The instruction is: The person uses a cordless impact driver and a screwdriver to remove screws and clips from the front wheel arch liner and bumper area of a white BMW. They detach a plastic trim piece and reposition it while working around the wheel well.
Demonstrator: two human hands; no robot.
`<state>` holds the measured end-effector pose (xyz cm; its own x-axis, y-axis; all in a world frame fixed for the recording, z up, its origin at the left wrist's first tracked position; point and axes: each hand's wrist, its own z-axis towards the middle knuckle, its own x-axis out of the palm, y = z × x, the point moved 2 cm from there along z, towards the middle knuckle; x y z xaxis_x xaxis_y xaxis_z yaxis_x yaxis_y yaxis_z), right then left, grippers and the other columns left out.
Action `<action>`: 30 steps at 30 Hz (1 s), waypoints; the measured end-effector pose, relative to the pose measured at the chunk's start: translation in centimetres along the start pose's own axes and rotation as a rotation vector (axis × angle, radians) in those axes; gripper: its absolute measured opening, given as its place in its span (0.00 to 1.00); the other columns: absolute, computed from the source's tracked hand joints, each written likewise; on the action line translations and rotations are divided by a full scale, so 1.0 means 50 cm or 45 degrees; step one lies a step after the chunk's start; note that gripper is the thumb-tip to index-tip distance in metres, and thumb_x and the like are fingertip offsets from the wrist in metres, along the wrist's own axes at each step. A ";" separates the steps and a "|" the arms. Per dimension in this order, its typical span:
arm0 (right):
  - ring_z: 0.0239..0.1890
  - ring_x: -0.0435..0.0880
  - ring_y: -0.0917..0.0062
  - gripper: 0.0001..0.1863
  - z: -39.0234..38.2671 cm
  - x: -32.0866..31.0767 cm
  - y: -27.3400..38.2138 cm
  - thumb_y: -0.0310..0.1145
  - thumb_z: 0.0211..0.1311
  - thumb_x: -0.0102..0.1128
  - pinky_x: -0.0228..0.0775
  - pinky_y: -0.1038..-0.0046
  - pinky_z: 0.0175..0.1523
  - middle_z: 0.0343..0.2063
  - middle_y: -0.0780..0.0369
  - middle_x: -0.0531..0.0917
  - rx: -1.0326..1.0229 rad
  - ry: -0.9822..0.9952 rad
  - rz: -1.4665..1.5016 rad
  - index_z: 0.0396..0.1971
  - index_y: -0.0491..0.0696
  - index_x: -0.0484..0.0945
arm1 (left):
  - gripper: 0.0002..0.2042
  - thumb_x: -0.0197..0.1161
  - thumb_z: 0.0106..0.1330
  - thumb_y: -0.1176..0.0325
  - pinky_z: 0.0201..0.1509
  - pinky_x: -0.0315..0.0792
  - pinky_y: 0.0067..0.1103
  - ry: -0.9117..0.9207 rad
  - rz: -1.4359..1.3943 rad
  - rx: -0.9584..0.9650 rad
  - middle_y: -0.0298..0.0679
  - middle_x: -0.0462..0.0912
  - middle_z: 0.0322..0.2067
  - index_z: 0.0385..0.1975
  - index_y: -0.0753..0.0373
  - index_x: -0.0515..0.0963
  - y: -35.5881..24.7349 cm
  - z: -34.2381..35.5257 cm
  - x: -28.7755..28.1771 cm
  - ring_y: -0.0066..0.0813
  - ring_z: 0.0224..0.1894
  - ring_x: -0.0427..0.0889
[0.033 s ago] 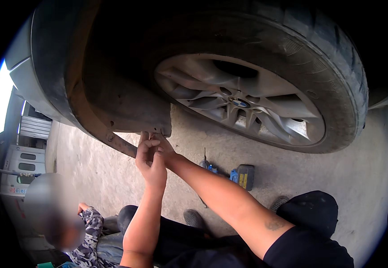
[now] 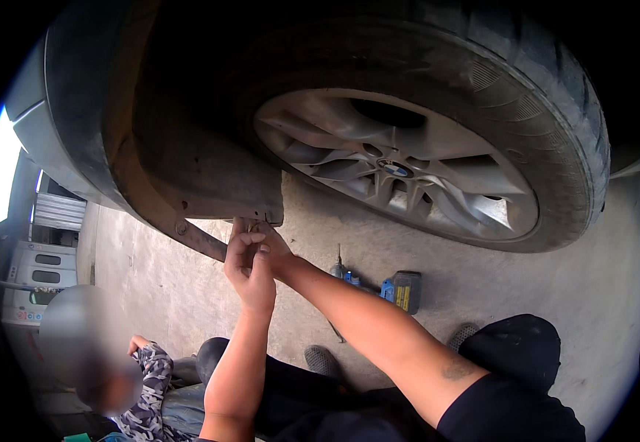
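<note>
Both my hands are together at the lower edge of a dark wheel arch liner [image 2: 217, 184] on a car. My left hand [image 2: 248, 264] has its fingers curled, with the fingertips up against the liner's edge. Just to the right and partly behind it, my right hand [image 2: 274, 244] reaches to the same spot with its fingers drawn together. Whatever lies between the fingertips is too small or too hidden to make out. The liner joins a curved dark trim strip [image 2: 201, 239] running down from the left.
A large tyre [image 2: 556, 162] with a silver spoked wheel [image 2: 379, 173] fills the upper right. On the concrete floor [image 2: 165, 287] lies a blue and black cordless power tool [image 2: 397, 291]. At lower left another person in a camouflage-patterned sleeve [image 2: 152, 368] is close by.
</note>
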<state>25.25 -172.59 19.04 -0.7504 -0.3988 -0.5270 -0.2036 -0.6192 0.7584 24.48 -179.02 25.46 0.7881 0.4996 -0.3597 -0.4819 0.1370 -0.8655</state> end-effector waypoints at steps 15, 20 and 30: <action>0.37 0.87 0.56 0.18 0.001 -0.294 -0.055 0.35 0.64 0.61 0.79 0.60 0.41 0.39 0.49 0.85 0.413 -0.351 0.754 0.51 0.41 0.79 | 0.07 0.51 0.61 0.82 0.58 0.72 0.25 0.073 -0.215 0.140 0.58 0.79 0.54 0.32 0.74 0.77 -0.006 0.032 0.040 0.37 0.56 0.79; 0.35 0.88 0.58 0.28 0.087 -0.254 0.041 0.35 0.58 0.63 0.83 0.61 0.39 0.42 0.52 0.85 -0.200 -0.302 -0.023 0.59 0.43 0.72 | 0.06 0.54 0.70 0.78 0.44 0.73 0.18 0.054 -0.354 -0.075 0.37 0.83 0.38 0.35 0.70 0.79 0.049 0.018 -0.009 0.21 0.37 0.79; 0.37 0.88 0.56 0.22 0.133 -0.272 0.050 0.35 0.57 0.62 0.82 0.59 0.41 0.39 0.50 0.86 -0.218 0.053 -0.036 0.52 0.45 0.75 | 0.10 0.48 0.64 0.81 0.52 0.68 0.19 0.043 -0.443 -0.062 0.37 0.82 0.42 0.39 0.73 0.78 0.016 0.002 0.058 0.22 0.45 0.76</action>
<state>30.77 -164.24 30.64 -0.7187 -0.4047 -0.5654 -0.1118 -0.7353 0.6684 26.36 -177.37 23.75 0.9145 0.4013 -0.0507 -0.1639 0.2530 -0.9535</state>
